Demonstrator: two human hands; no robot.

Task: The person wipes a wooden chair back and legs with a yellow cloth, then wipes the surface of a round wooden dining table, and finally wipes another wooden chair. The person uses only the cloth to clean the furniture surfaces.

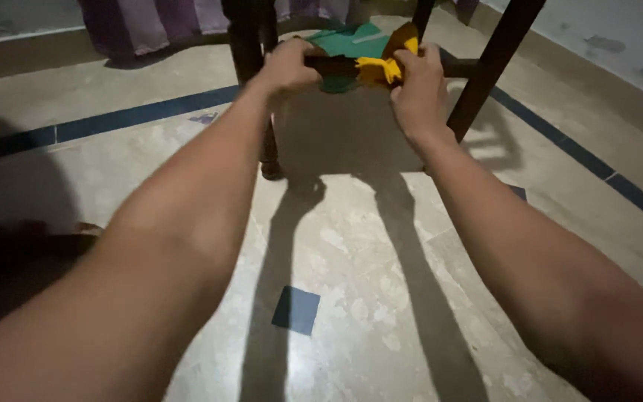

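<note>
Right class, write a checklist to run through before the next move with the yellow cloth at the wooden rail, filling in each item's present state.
1. Left hand grips the dark rail: ok.
2. Right hand is on the yellow cloth: ok.
3. Cloth touches the rail: ok.
4. Cloth wound fully around the rail: cannot tell, hands hide it.
5. Green cloth lies behind, apart from the yellow one: cannot tell.
6. Furniture leg stands on the floor: cannot tell.

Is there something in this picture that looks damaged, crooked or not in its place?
Nothing looks damaged. The one odd thing is a yellow cloth bunched on a dark rail of the wooden furniture, with the right hand gripping it and the left hand on the same rail. A green cloth lies behind it on the floor.
</note>
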